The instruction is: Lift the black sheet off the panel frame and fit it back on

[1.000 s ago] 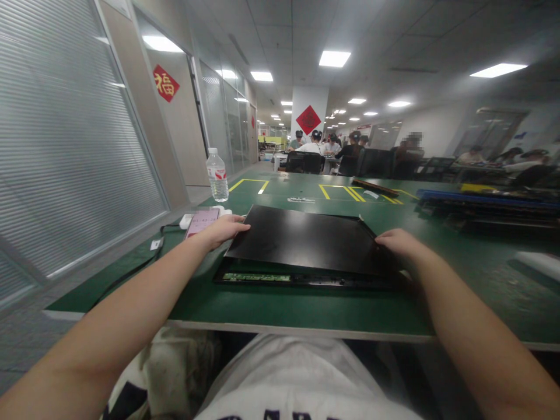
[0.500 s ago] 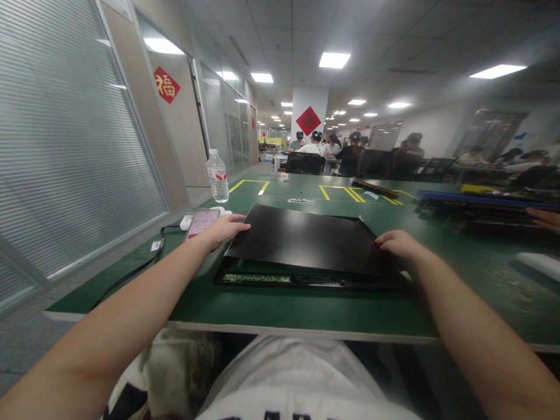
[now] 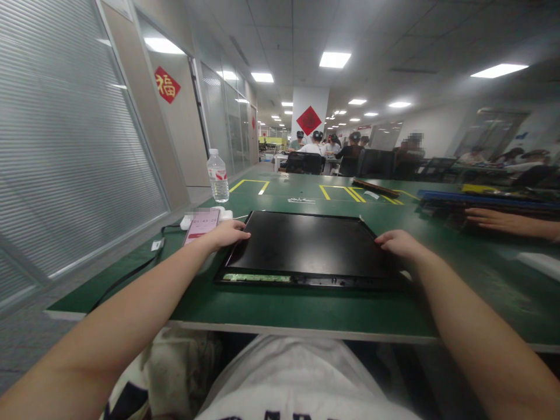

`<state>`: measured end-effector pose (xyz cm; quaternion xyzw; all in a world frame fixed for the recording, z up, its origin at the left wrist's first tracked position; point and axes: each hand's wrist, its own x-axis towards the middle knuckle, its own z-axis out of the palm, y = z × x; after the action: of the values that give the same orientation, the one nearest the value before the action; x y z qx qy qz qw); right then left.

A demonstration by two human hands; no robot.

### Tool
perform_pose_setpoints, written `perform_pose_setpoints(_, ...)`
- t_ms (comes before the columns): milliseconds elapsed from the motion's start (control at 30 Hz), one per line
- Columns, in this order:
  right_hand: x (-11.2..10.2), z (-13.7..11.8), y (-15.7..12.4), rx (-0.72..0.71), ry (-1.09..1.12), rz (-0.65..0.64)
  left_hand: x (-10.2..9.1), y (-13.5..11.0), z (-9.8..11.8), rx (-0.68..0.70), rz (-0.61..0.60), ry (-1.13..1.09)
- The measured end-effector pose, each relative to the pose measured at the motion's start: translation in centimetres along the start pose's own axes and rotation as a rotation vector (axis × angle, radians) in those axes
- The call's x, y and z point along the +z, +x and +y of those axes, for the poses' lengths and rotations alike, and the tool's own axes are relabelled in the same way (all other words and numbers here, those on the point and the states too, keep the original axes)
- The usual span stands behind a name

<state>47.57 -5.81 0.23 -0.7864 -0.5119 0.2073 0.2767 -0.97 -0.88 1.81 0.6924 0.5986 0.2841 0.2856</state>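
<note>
From where I stand, a black panel [image 3: 306,242] lies flat in a shallow black frame [image 3: 319,282] on the green table [image 3: 306,312], near the middle of its near edge. A green circuit strip [image 3: 256,278] shows along the frame's near side, toward its left end. The person's left hand [image 3: 231,231] is at the panel's left edge, thumb tip over the far corner and fingers reaching past it. The right hand [image 3: 397,242] sits at the right edge, thumb and fingertips drawn close together. I cannot tell whether either hand grips or merely rests there, as the undersides are hidden.

Along the table's left edge, just beyond the left forearm, a phone [image 3: 202,224] leans, with a clear water bottle [image 3: 218,178] near the far left corner. A dark strip [image 3: 375,188] lies near the far edge. Toward the right edge, a co-worker's hand [image 3: 494,220], fingers extended, is at a pile of long dark bars [image 3: 472,200].
</note>
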Motion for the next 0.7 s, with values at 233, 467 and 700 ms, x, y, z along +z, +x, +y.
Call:
perform_pose_setpoints(233, -0.06, -0.11, -0.16, 0.023, 0.008, -0.027, 0.15, 0.19, -0.10, 0.003, 0.021, 0.072)
perform_pose_setpoints(467, -0.12, -0.17, -0.17, 0.018, -0.050, -0.011, 0.11, 0.30, -0.24, 0.021, 0.025, 0.123)
perform_pose_setpoints(700, -0.11, -0.02, 0.04, -0.013, -0.068, -0.018, -0.15, 0.23, -0.51, -0.007, 0.019, 0.061)
